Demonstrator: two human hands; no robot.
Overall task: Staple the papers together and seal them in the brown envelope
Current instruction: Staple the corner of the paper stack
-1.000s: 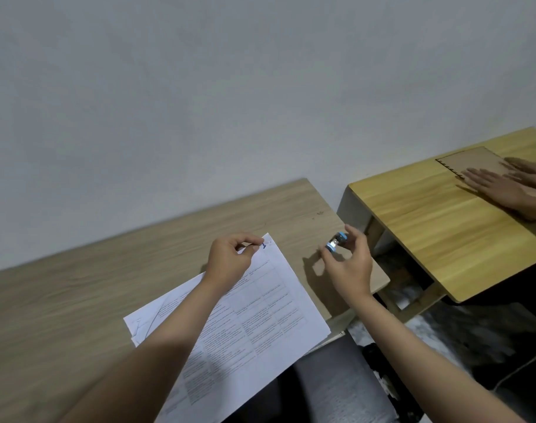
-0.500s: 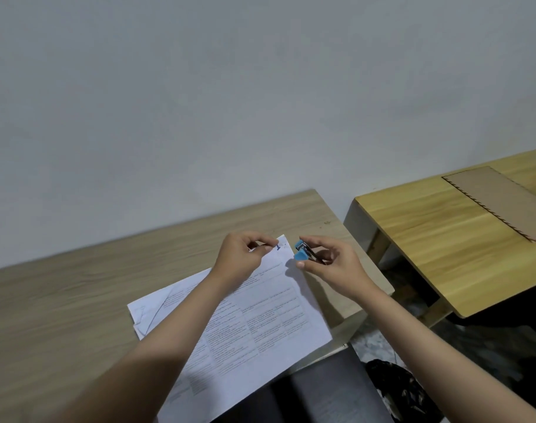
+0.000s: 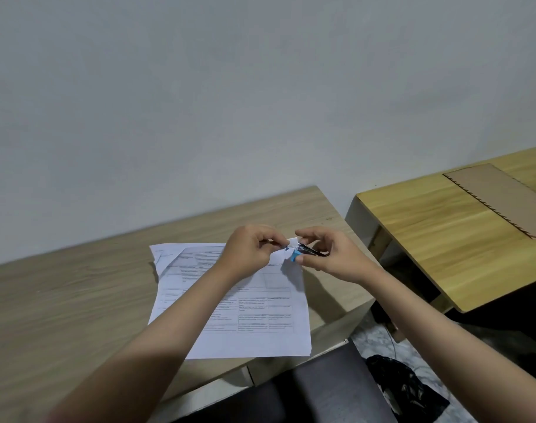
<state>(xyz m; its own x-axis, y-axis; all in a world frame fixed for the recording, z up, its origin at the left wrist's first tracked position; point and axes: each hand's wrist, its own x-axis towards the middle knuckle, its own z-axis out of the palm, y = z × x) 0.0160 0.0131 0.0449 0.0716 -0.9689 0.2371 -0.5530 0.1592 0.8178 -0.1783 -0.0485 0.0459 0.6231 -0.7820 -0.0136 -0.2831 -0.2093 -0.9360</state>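
While one stack of papers [image 3: 248, 303] lies at the desk [image 3: 62, 300] front right corner, left hand [image 3: 248, 254] pinching its raised far corner, right hand [image 3: 331, 254] closed around one blue stapler [image 3: 303, 254] there.

Dim, even indoor light is seen, cool grey on the wall [image 3: 260, 87], with no lamp in view. Soft shadows are cast to the right and below the right hand [image 3: 331, 254] onto the pale table [image 3: 62, 300] and across the papers [image 3: 260, 325]. No glare is noted on either wood surface. Mild blur is present throughout; the printed text cannot be read. Straight table edges are bowed by the wide lens, most at the yellow table [image 3: 444, 233]. The floor at lower right is left very dark.
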